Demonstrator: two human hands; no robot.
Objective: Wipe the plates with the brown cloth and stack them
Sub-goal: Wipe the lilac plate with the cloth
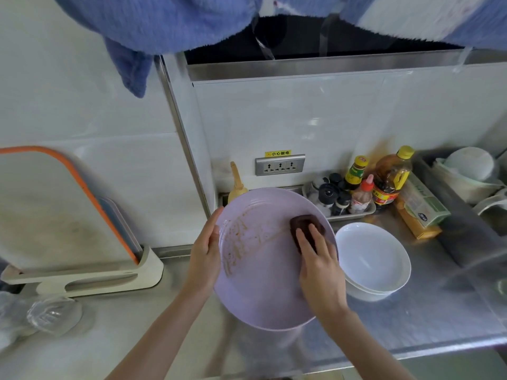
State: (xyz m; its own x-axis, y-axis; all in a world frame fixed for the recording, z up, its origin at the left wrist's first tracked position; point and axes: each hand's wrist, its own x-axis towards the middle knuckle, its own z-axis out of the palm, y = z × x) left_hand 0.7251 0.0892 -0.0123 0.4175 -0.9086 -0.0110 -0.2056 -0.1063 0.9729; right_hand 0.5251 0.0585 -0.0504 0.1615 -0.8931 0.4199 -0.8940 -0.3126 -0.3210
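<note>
A large lilac plate (260,283) is held tilted above the steel counter, its face toward me, with brown smears on its left half. My left hand (204,253) grips the plate's left rim. My right hand (318,264) presses the brown cloth (306,223) against the plate's upper right part, fingers lying over the cloth. Two white plates (373,261) sit stacked on the counter just right of the lilac plate.
A cutting board in its stand (68,215) is at the left, a clear glass dish (53,315) lies near the left front. A tray of sauce bottles (354,193) stands behind the plates. A sink with white dishes (466,174) is at the right.
</note>
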